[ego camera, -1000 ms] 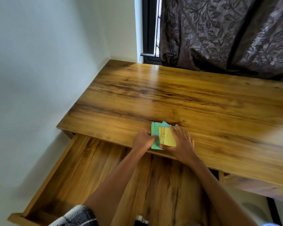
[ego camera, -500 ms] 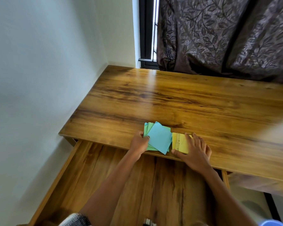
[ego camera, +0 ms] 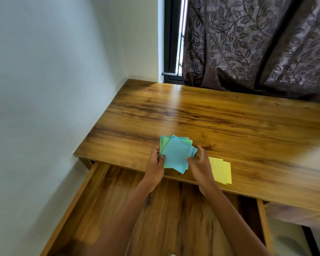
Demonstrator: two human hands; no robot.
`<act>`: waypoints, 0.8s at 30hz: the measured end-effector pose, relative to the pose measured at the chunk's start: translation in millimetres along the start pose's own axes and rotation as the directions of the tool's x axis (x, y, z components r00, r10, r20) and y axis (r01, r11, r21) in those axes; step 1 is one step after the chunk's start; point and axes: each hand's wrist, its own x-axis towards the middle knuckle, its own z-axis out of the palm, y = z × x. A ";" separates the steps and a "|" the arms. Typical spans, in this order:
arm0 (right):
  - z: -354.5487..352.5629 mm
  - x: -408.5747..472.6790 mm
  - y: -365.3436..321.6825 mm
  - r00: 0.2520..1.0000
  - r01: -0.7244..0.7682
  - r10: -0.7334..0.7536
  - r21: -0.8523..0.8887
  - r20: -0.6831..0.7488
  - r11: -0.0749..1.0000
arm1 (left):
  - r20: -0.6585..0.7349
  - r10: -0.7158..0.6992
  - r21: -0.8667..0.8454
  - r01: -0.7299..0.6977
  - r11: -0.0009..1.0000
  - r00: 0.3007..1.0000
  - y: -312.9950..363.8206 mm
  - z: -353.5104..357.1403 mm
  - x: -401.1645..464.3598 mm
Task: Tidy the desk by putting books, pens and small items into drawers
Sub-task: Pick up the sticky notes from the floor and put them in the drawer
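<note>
Blue-green paper squares [ego camera: 177,154] held by both hands, yellow squares [ego camera: 221,169] just beside.

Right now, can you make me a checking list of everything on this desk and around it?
Surface: wooden desk, glossy, with a streak of window light on it.
Job's things: blue and green paper squares, fanned untidily at the front edge; yellow paper squares lie flat beside them; open drawer below, only its wood bottom in view.
Clutter: nothing seen.
Grippers: left hand pinches the fan's left edge; right hand curls round its right edge.
Cables: nothing seen.
Surroundings: white wall to the left, dark leaf-patterned curtain behind, black window frame beside it.
</note>
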 end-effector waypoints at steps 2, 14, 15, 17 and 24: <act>5.4 4.6 -2.7 0.993 0.054 -0.054 0.001 -0.106 0.999 | 0.003 0.050 0.067 -0.051 0.996 0.999 -0.2 -0.8 0.8; 21.7 2.6 15.4 0.970 0.223 -0.235 -0.159 -0.055 0.962 | -0.041 0.109 0.013 -0.109 0.994 0.993 -5.8 9.0 1.4; 23.6 2.5 15.7 0.974 0.216 -0.222 -0.130 -0.036 0.968 | -0.041 0.126 -0.103 -0.130 0.986 0.991 -3.9 11.0 0.3; 26.4 3.0 14.8 0.976 0.215 -0.217 -0.083 -0.011 0.973 | -0.078 0.125 -0.208 -0.139 0.968 0.989 1.7 15.4 -0.6; 28.9 17.0 18.9 0.966 0.238 -0.254 -0.232 -0.039 0.943 | -0.240 0.021 -0.069 -0.039 0.997 0.971 3.0 20.6 11.6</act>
